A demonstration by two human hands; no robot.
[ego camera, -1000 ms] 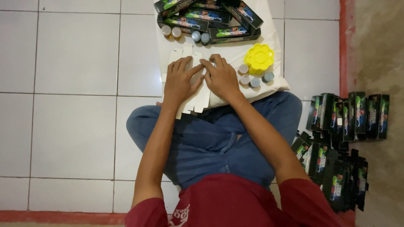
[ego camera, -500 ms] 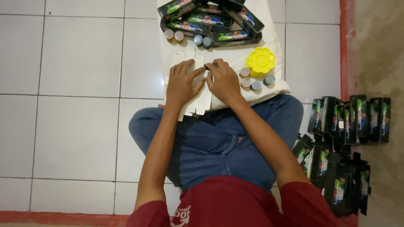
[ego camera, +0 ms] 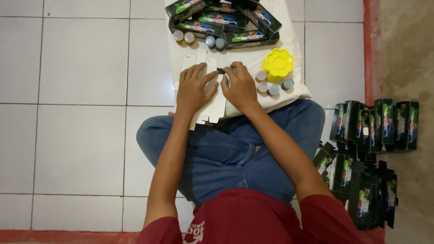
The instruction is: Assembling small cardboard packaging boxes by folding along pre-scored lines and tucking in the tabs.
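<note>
A stack of flat white carton blanks (ego camera: 212,106) lies fanned across the lap, flaps outward.
</note>
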